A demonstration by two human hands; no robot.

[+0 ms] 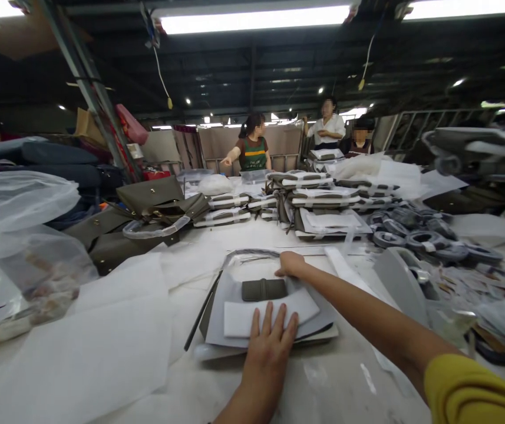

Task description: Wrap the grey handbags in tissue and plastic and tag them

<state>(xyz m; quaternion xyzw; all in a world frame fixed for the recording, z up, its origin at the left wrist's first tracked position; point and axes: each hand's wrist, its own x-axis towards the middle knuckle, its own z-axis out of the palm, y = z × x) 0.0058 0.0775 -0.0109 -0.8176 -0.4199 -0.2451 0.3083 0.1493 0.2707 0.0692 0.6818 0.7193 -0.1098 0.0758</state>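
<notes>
Several olive bags (150,200) lie left of the flat bag (264,290) on the table (332,383). Atop it, the left hand (268,356) spreads wide over a foam strip (238,319); the right hand (291,264) curls at the bag's handle (252,252), grip unclear. Grey coils (431,237) lie right of the bag.

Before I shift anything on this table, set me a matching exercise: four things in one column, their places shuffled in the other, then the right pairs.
Things
1. Left hand
2. Right hand
3. Dark grey coils
4. Clear plastic bag

Places
A. To the right of the stacked bags
B. At the right end of the arched strap
C. At the left edge of the picture
D. Laid on the white strip, fingers spread

Right pairs: 1-D, 2-B, 3-A, 4-C
</notes>
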